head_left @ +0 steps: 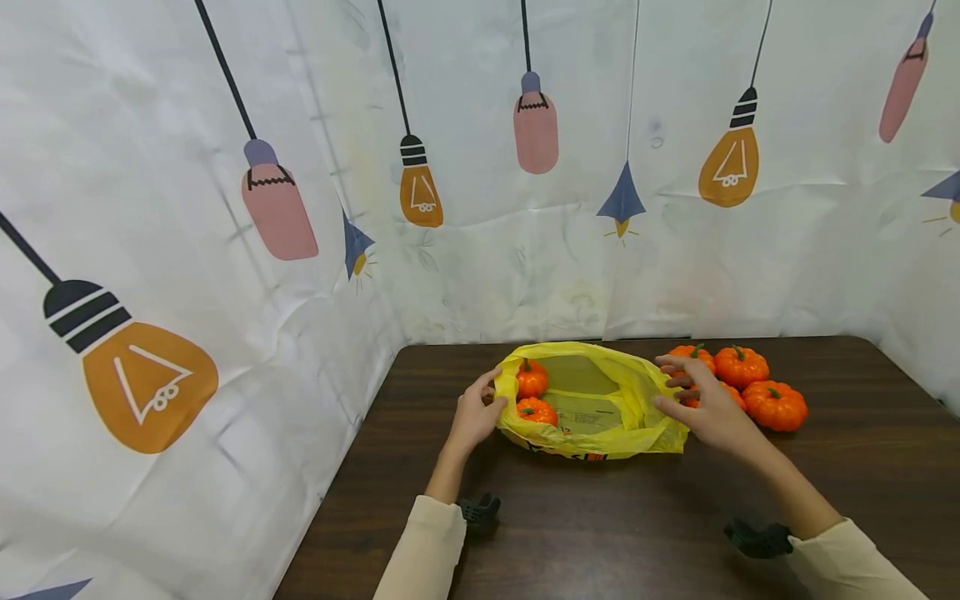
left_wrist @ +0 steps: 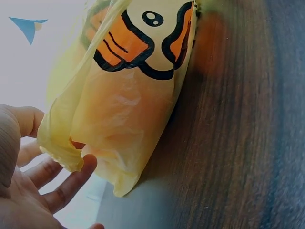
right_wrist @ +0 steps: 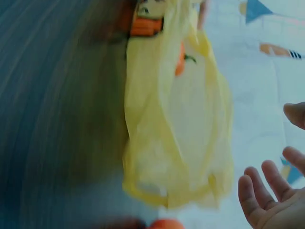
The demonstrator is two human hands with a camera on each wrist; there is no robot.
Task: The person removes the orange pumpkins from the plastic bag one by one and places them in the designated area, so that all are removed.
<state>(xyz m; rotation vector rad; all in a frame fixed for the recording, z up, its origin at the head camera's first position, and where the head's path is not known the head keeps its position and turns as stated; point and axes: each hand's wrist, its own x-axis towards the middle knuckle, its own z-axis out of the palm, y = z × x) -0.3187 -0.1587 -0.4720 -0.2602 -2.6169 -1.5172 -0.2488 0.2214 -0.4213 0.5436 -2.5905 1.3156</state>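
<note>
A yellow plastic bag [head_left: 645, 437] [left_wrist: 128, 109] [right_wrist: 147, 119] lies with its mouth spread wide. Inside, at its left end, are two orange pumpkins, one [head_left: 532, 379] behind the other [head_left: 537, 412]. My left hand [head_left: 476, 414] [left_wrist: 33, 191] holds the left rim of the bag between thumb and fingers. Just beyond the bag's right end is my right hand [head_left: 712, 410] [right_wrist: 279, 202], fingers spread and holding nothing; the right wrist view shows it apart from the bag. Several more pumpkins [head_left: 776, 406] sit together behind and beside the right hand, some partly hidden by it.
The dark wooden table [head_left: 600, 533] extends in front of the bag and to both sides. A white curtain [head_left: 480, 275] printed with lamps and bulbs hangs behind the table and along its left. Each wrist wears a dark band.
</note>
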